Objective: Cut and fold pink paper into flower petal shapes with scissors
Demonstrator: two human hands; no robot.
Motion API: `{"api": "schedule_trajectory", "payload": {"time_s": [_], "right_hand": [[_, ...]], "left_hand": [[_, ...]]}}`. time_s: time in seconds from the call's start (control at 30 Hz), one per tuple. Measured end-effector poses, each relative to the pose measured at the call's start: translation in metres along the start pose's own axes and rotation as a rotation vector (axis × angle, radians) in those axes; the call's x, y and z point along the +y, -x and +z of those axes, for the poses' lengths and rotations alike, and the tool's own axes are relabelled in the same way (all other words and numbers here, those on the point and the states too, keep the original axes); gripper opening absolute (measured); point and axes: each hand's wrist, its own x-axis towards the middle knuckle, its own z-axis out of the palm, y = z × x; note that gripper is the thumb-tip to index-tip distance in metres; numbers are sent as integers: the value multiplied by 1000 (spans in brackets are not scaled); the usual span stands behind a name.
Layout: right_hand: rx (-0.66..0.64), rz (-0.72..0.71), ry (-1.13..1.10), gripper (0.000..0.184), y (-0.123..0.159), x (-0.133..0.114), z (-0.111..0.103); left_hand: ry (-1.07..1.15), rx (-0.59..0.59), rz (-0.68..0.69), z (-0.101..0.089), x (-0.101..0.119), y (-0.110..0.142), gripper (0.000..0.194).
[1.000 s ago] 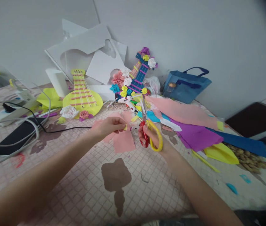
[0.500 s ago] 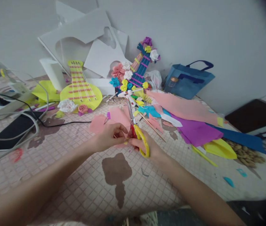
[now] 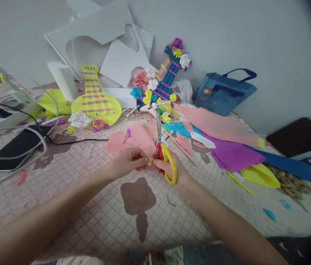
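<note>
In the head view, my left hand [image 3: 130, 162] is closed in a pinch on a small yellow paper piece [image 3: 150, 162]. My right hand [image 3: 178, 168] grips scissors [image 3: 169, 162] with yellow and red handles, their blades pointing away from me. The right fingertips meet the other side of the yellow piece. Beyond the hands lie pink crepe paper scraps [image 3: 140, 136]. A thin wooden stick [image 3: 181, 149] rests just right of the scissors, and a white glue gun [image 3: 153, 107] lies past the blade tips.
A yellow paper guitar [image 3: 96, 105] leans at the back left, and a blue flower-covered one [image 3: 168, 79] at the back centre. Purple crepe paper [image 3: 232, 152], a blue bag [image 3: 224, 94] and peanuts [image 3: 290, 180] are on the right. A cable [image 3: 70, 143] and a tablet [image 3: 13, 149] lie left.
The yellow piece now shows more clearly between the fingertips of both hands. The scissors stay in my right hand. The whole view has shifted slightly.
</note>
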Motion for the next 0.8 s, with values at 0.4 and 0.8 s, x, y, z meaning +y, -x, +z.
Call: {"api": "schedule_trajectory", "payload": {"time_s": [0.4, 0.8], "right_hand": [[0, 7, 3, 20, 0, 2, 0], [-2, -11, 9, 26, 0, 5, -1]], "left_hand": [[30, 18, -16, 1, -1, -1, 17], [10, -35, 35, -2, -5, -2, 14]]}}
